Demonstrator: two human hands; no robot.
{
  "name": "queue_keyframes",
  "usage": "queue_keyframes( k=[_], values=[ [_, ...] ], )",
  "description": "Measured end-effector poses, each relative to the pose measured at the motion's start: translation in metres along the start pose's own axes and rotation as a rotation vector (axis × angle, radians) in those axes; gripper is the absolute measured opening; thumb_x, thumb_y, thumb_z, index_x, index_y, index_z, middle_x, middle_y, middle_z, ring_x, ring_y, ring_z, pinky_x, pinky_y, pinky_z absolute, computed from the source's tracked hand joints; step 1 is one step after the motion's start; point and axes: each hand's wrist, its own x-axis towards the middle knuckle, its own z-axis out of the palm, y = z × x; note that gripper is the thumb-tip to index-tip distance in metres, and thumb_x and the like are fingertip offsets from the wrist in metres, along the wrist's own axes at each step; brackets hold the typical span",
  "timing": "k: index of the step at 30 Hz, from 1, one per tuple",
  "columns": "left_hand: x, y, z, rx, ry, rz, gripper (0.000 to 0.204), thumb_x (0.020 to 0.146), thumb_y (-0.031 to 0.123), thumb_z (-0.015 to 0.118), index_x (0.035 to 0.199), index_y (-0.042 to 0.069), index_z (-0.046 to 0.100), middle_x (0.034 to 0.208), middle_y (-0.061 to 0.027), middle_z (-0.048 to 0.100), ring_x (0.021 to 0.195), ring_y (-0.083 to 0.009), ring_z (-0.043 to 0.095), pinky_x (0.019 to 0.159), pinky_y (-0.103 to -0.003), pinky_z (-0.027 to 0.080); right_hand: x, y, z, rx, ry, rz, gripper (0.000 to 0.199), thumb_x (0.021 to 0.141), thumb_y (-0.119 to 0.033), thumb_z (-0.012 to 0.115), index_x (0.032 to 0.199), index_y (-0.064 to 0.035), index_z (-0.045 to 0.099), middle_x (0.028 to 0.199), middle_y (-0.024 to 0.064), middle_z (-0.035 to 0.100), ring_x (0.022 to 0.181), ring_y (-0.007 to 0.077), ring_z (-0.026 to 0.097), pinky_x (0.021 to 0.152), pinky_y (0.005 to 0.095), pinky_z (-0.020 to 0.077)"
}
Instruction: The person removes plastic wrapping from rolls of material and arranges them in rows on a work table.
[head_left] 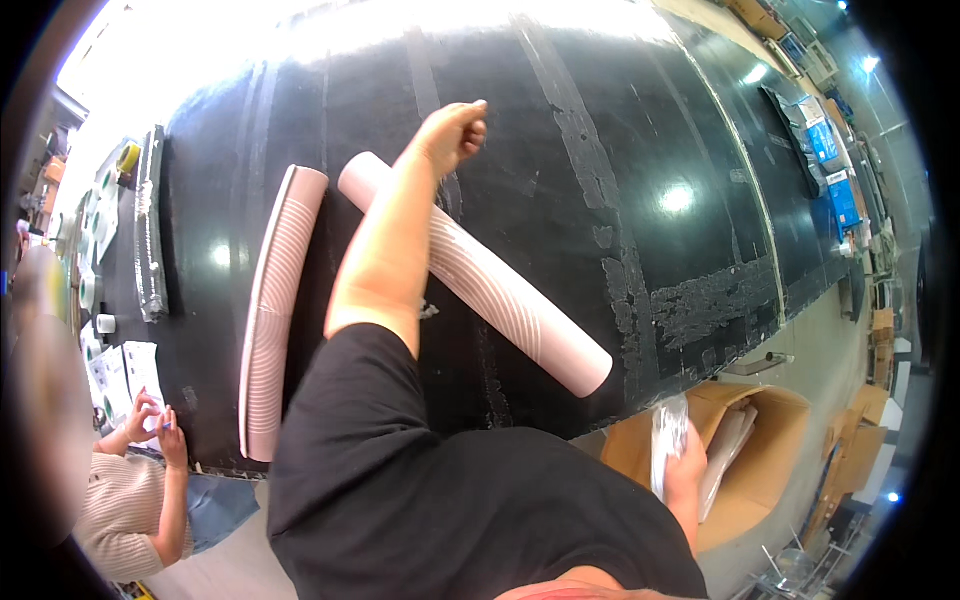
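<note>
My left hand (pixel 455 135) is raised over the black table (pixel 560 260), its fingers curled and nothing showing in them. Below that arm, a pale pink roll of sheet material (pixel 510 310) with wavy lines lies slantwise and is partly covered by my forearm. To its left is a second pink roll (pixel 285 310), lying nearly lengthwise with its long edge showing. My right hand (pixel 685 465) grips a clear plastic bag (pixel 667 440) at the mouth of a cardboard box (pixel 775 470) beside the table. More clear plastic (pixel 730 440) sticks up inside the box.
At the left, a co-worker's hands (pixel 155 425) hold a pen over papers (pixel 142 370). A dark, long strip (pixel 150 225) and a roll of yellow tape (pixel 128 157) lie along the left side. Blue-and-white packages (pixel 843 200) stand at the far right edge.
</note>
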Motion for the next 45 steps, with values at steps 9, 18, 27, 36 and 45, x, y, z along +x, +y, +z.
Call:
queue_keyframes(
  k=[9,18,27,36,45],
  values=[
    [-0.028,-0.049,0.051,-0.431,0.136,-0.220,0.025,0.093,0.033,0.067,0.086,0.013,0.054,0.063,0.0006,0.051,0.054,-0.0127,0.046,0.049,-0.026,0.037,0.098,-0.114,0.134,-0.366,0.007,-0.068,0.048,0.087,-0.017,0.059,0.135,-0.0124,0.055,0.115,0.0152,0.067,0.102,0.0342,0.066,0.089,0.0429,0.0504],
    [0.031,0.052,-0.109,-0.292,0.097,-0.104,0.024,0.099,0.031,0.058,0.087,0.012,0.054,0.067,-0.0006,0.049,0.061,-0.0121,0.046,0.055,-0.025,0.039,0.075,-0.107,0.157,-0.505,-0.080,0.021,0.053,0.092,-0.029,0.056,0.141,-0.0138,0.046,0.112,0.0146,0.068,0.100,0.0356,0.066,0.087,0.0442,0.0506],
    [-0.078,0.079,-0.024,-0.277,-0.272,0.318,0.021,0.098,0.022,0.059,0.108,0.004,0.061,0.077,-0.0054,0.061,0.069,-0.0155,0.055,0.061,-0.028,0.045,0.061,-0.190,0.167,-0.554,-0.620,-0.424,0.038,0.086,-0.016,0.057,0.123,-0.0136,0.063,0.100,0.0142,0.070,0.093,0.0351,0.068,0.081,0.0441,0.0517],
    [-0.240,-0.004,0.079,0.681,-0.462,0.191,0.077,0.081,0.033,0.082,0.141,0.002,0.045,0.124,-0.0163,0.060,0.113,-0.0228,0.057,0.093,-0.038,0.049,0.069,-0.183,0.085,-0.206,-0.295,-0.454,0.028,0.082,-0.008,0.069,0.109,-0.0104,0.073,0.095,0.0143,0.069,0.092,0.0300,0.068,0.082,0.0367,0.0534],
    [-0.316,-0.168,0.223,0.357,-0.750,-0.230,0.065,0.079,0.017,0.084,0.133,0.000,0.051,0.116,-0.0047,0.062,0.103,-0.0139,0.059,0.090,-0.031,0.047,0.029,-0.111,0.074,0.197,0.589,-0.471,0.021,0.068,-0.007,0.071,0.089,-0.0097,0.069,0.096,0.0067,0.063,0.092,0.0328,0.059,0.085,0.0415,0.0481]
  ],
)
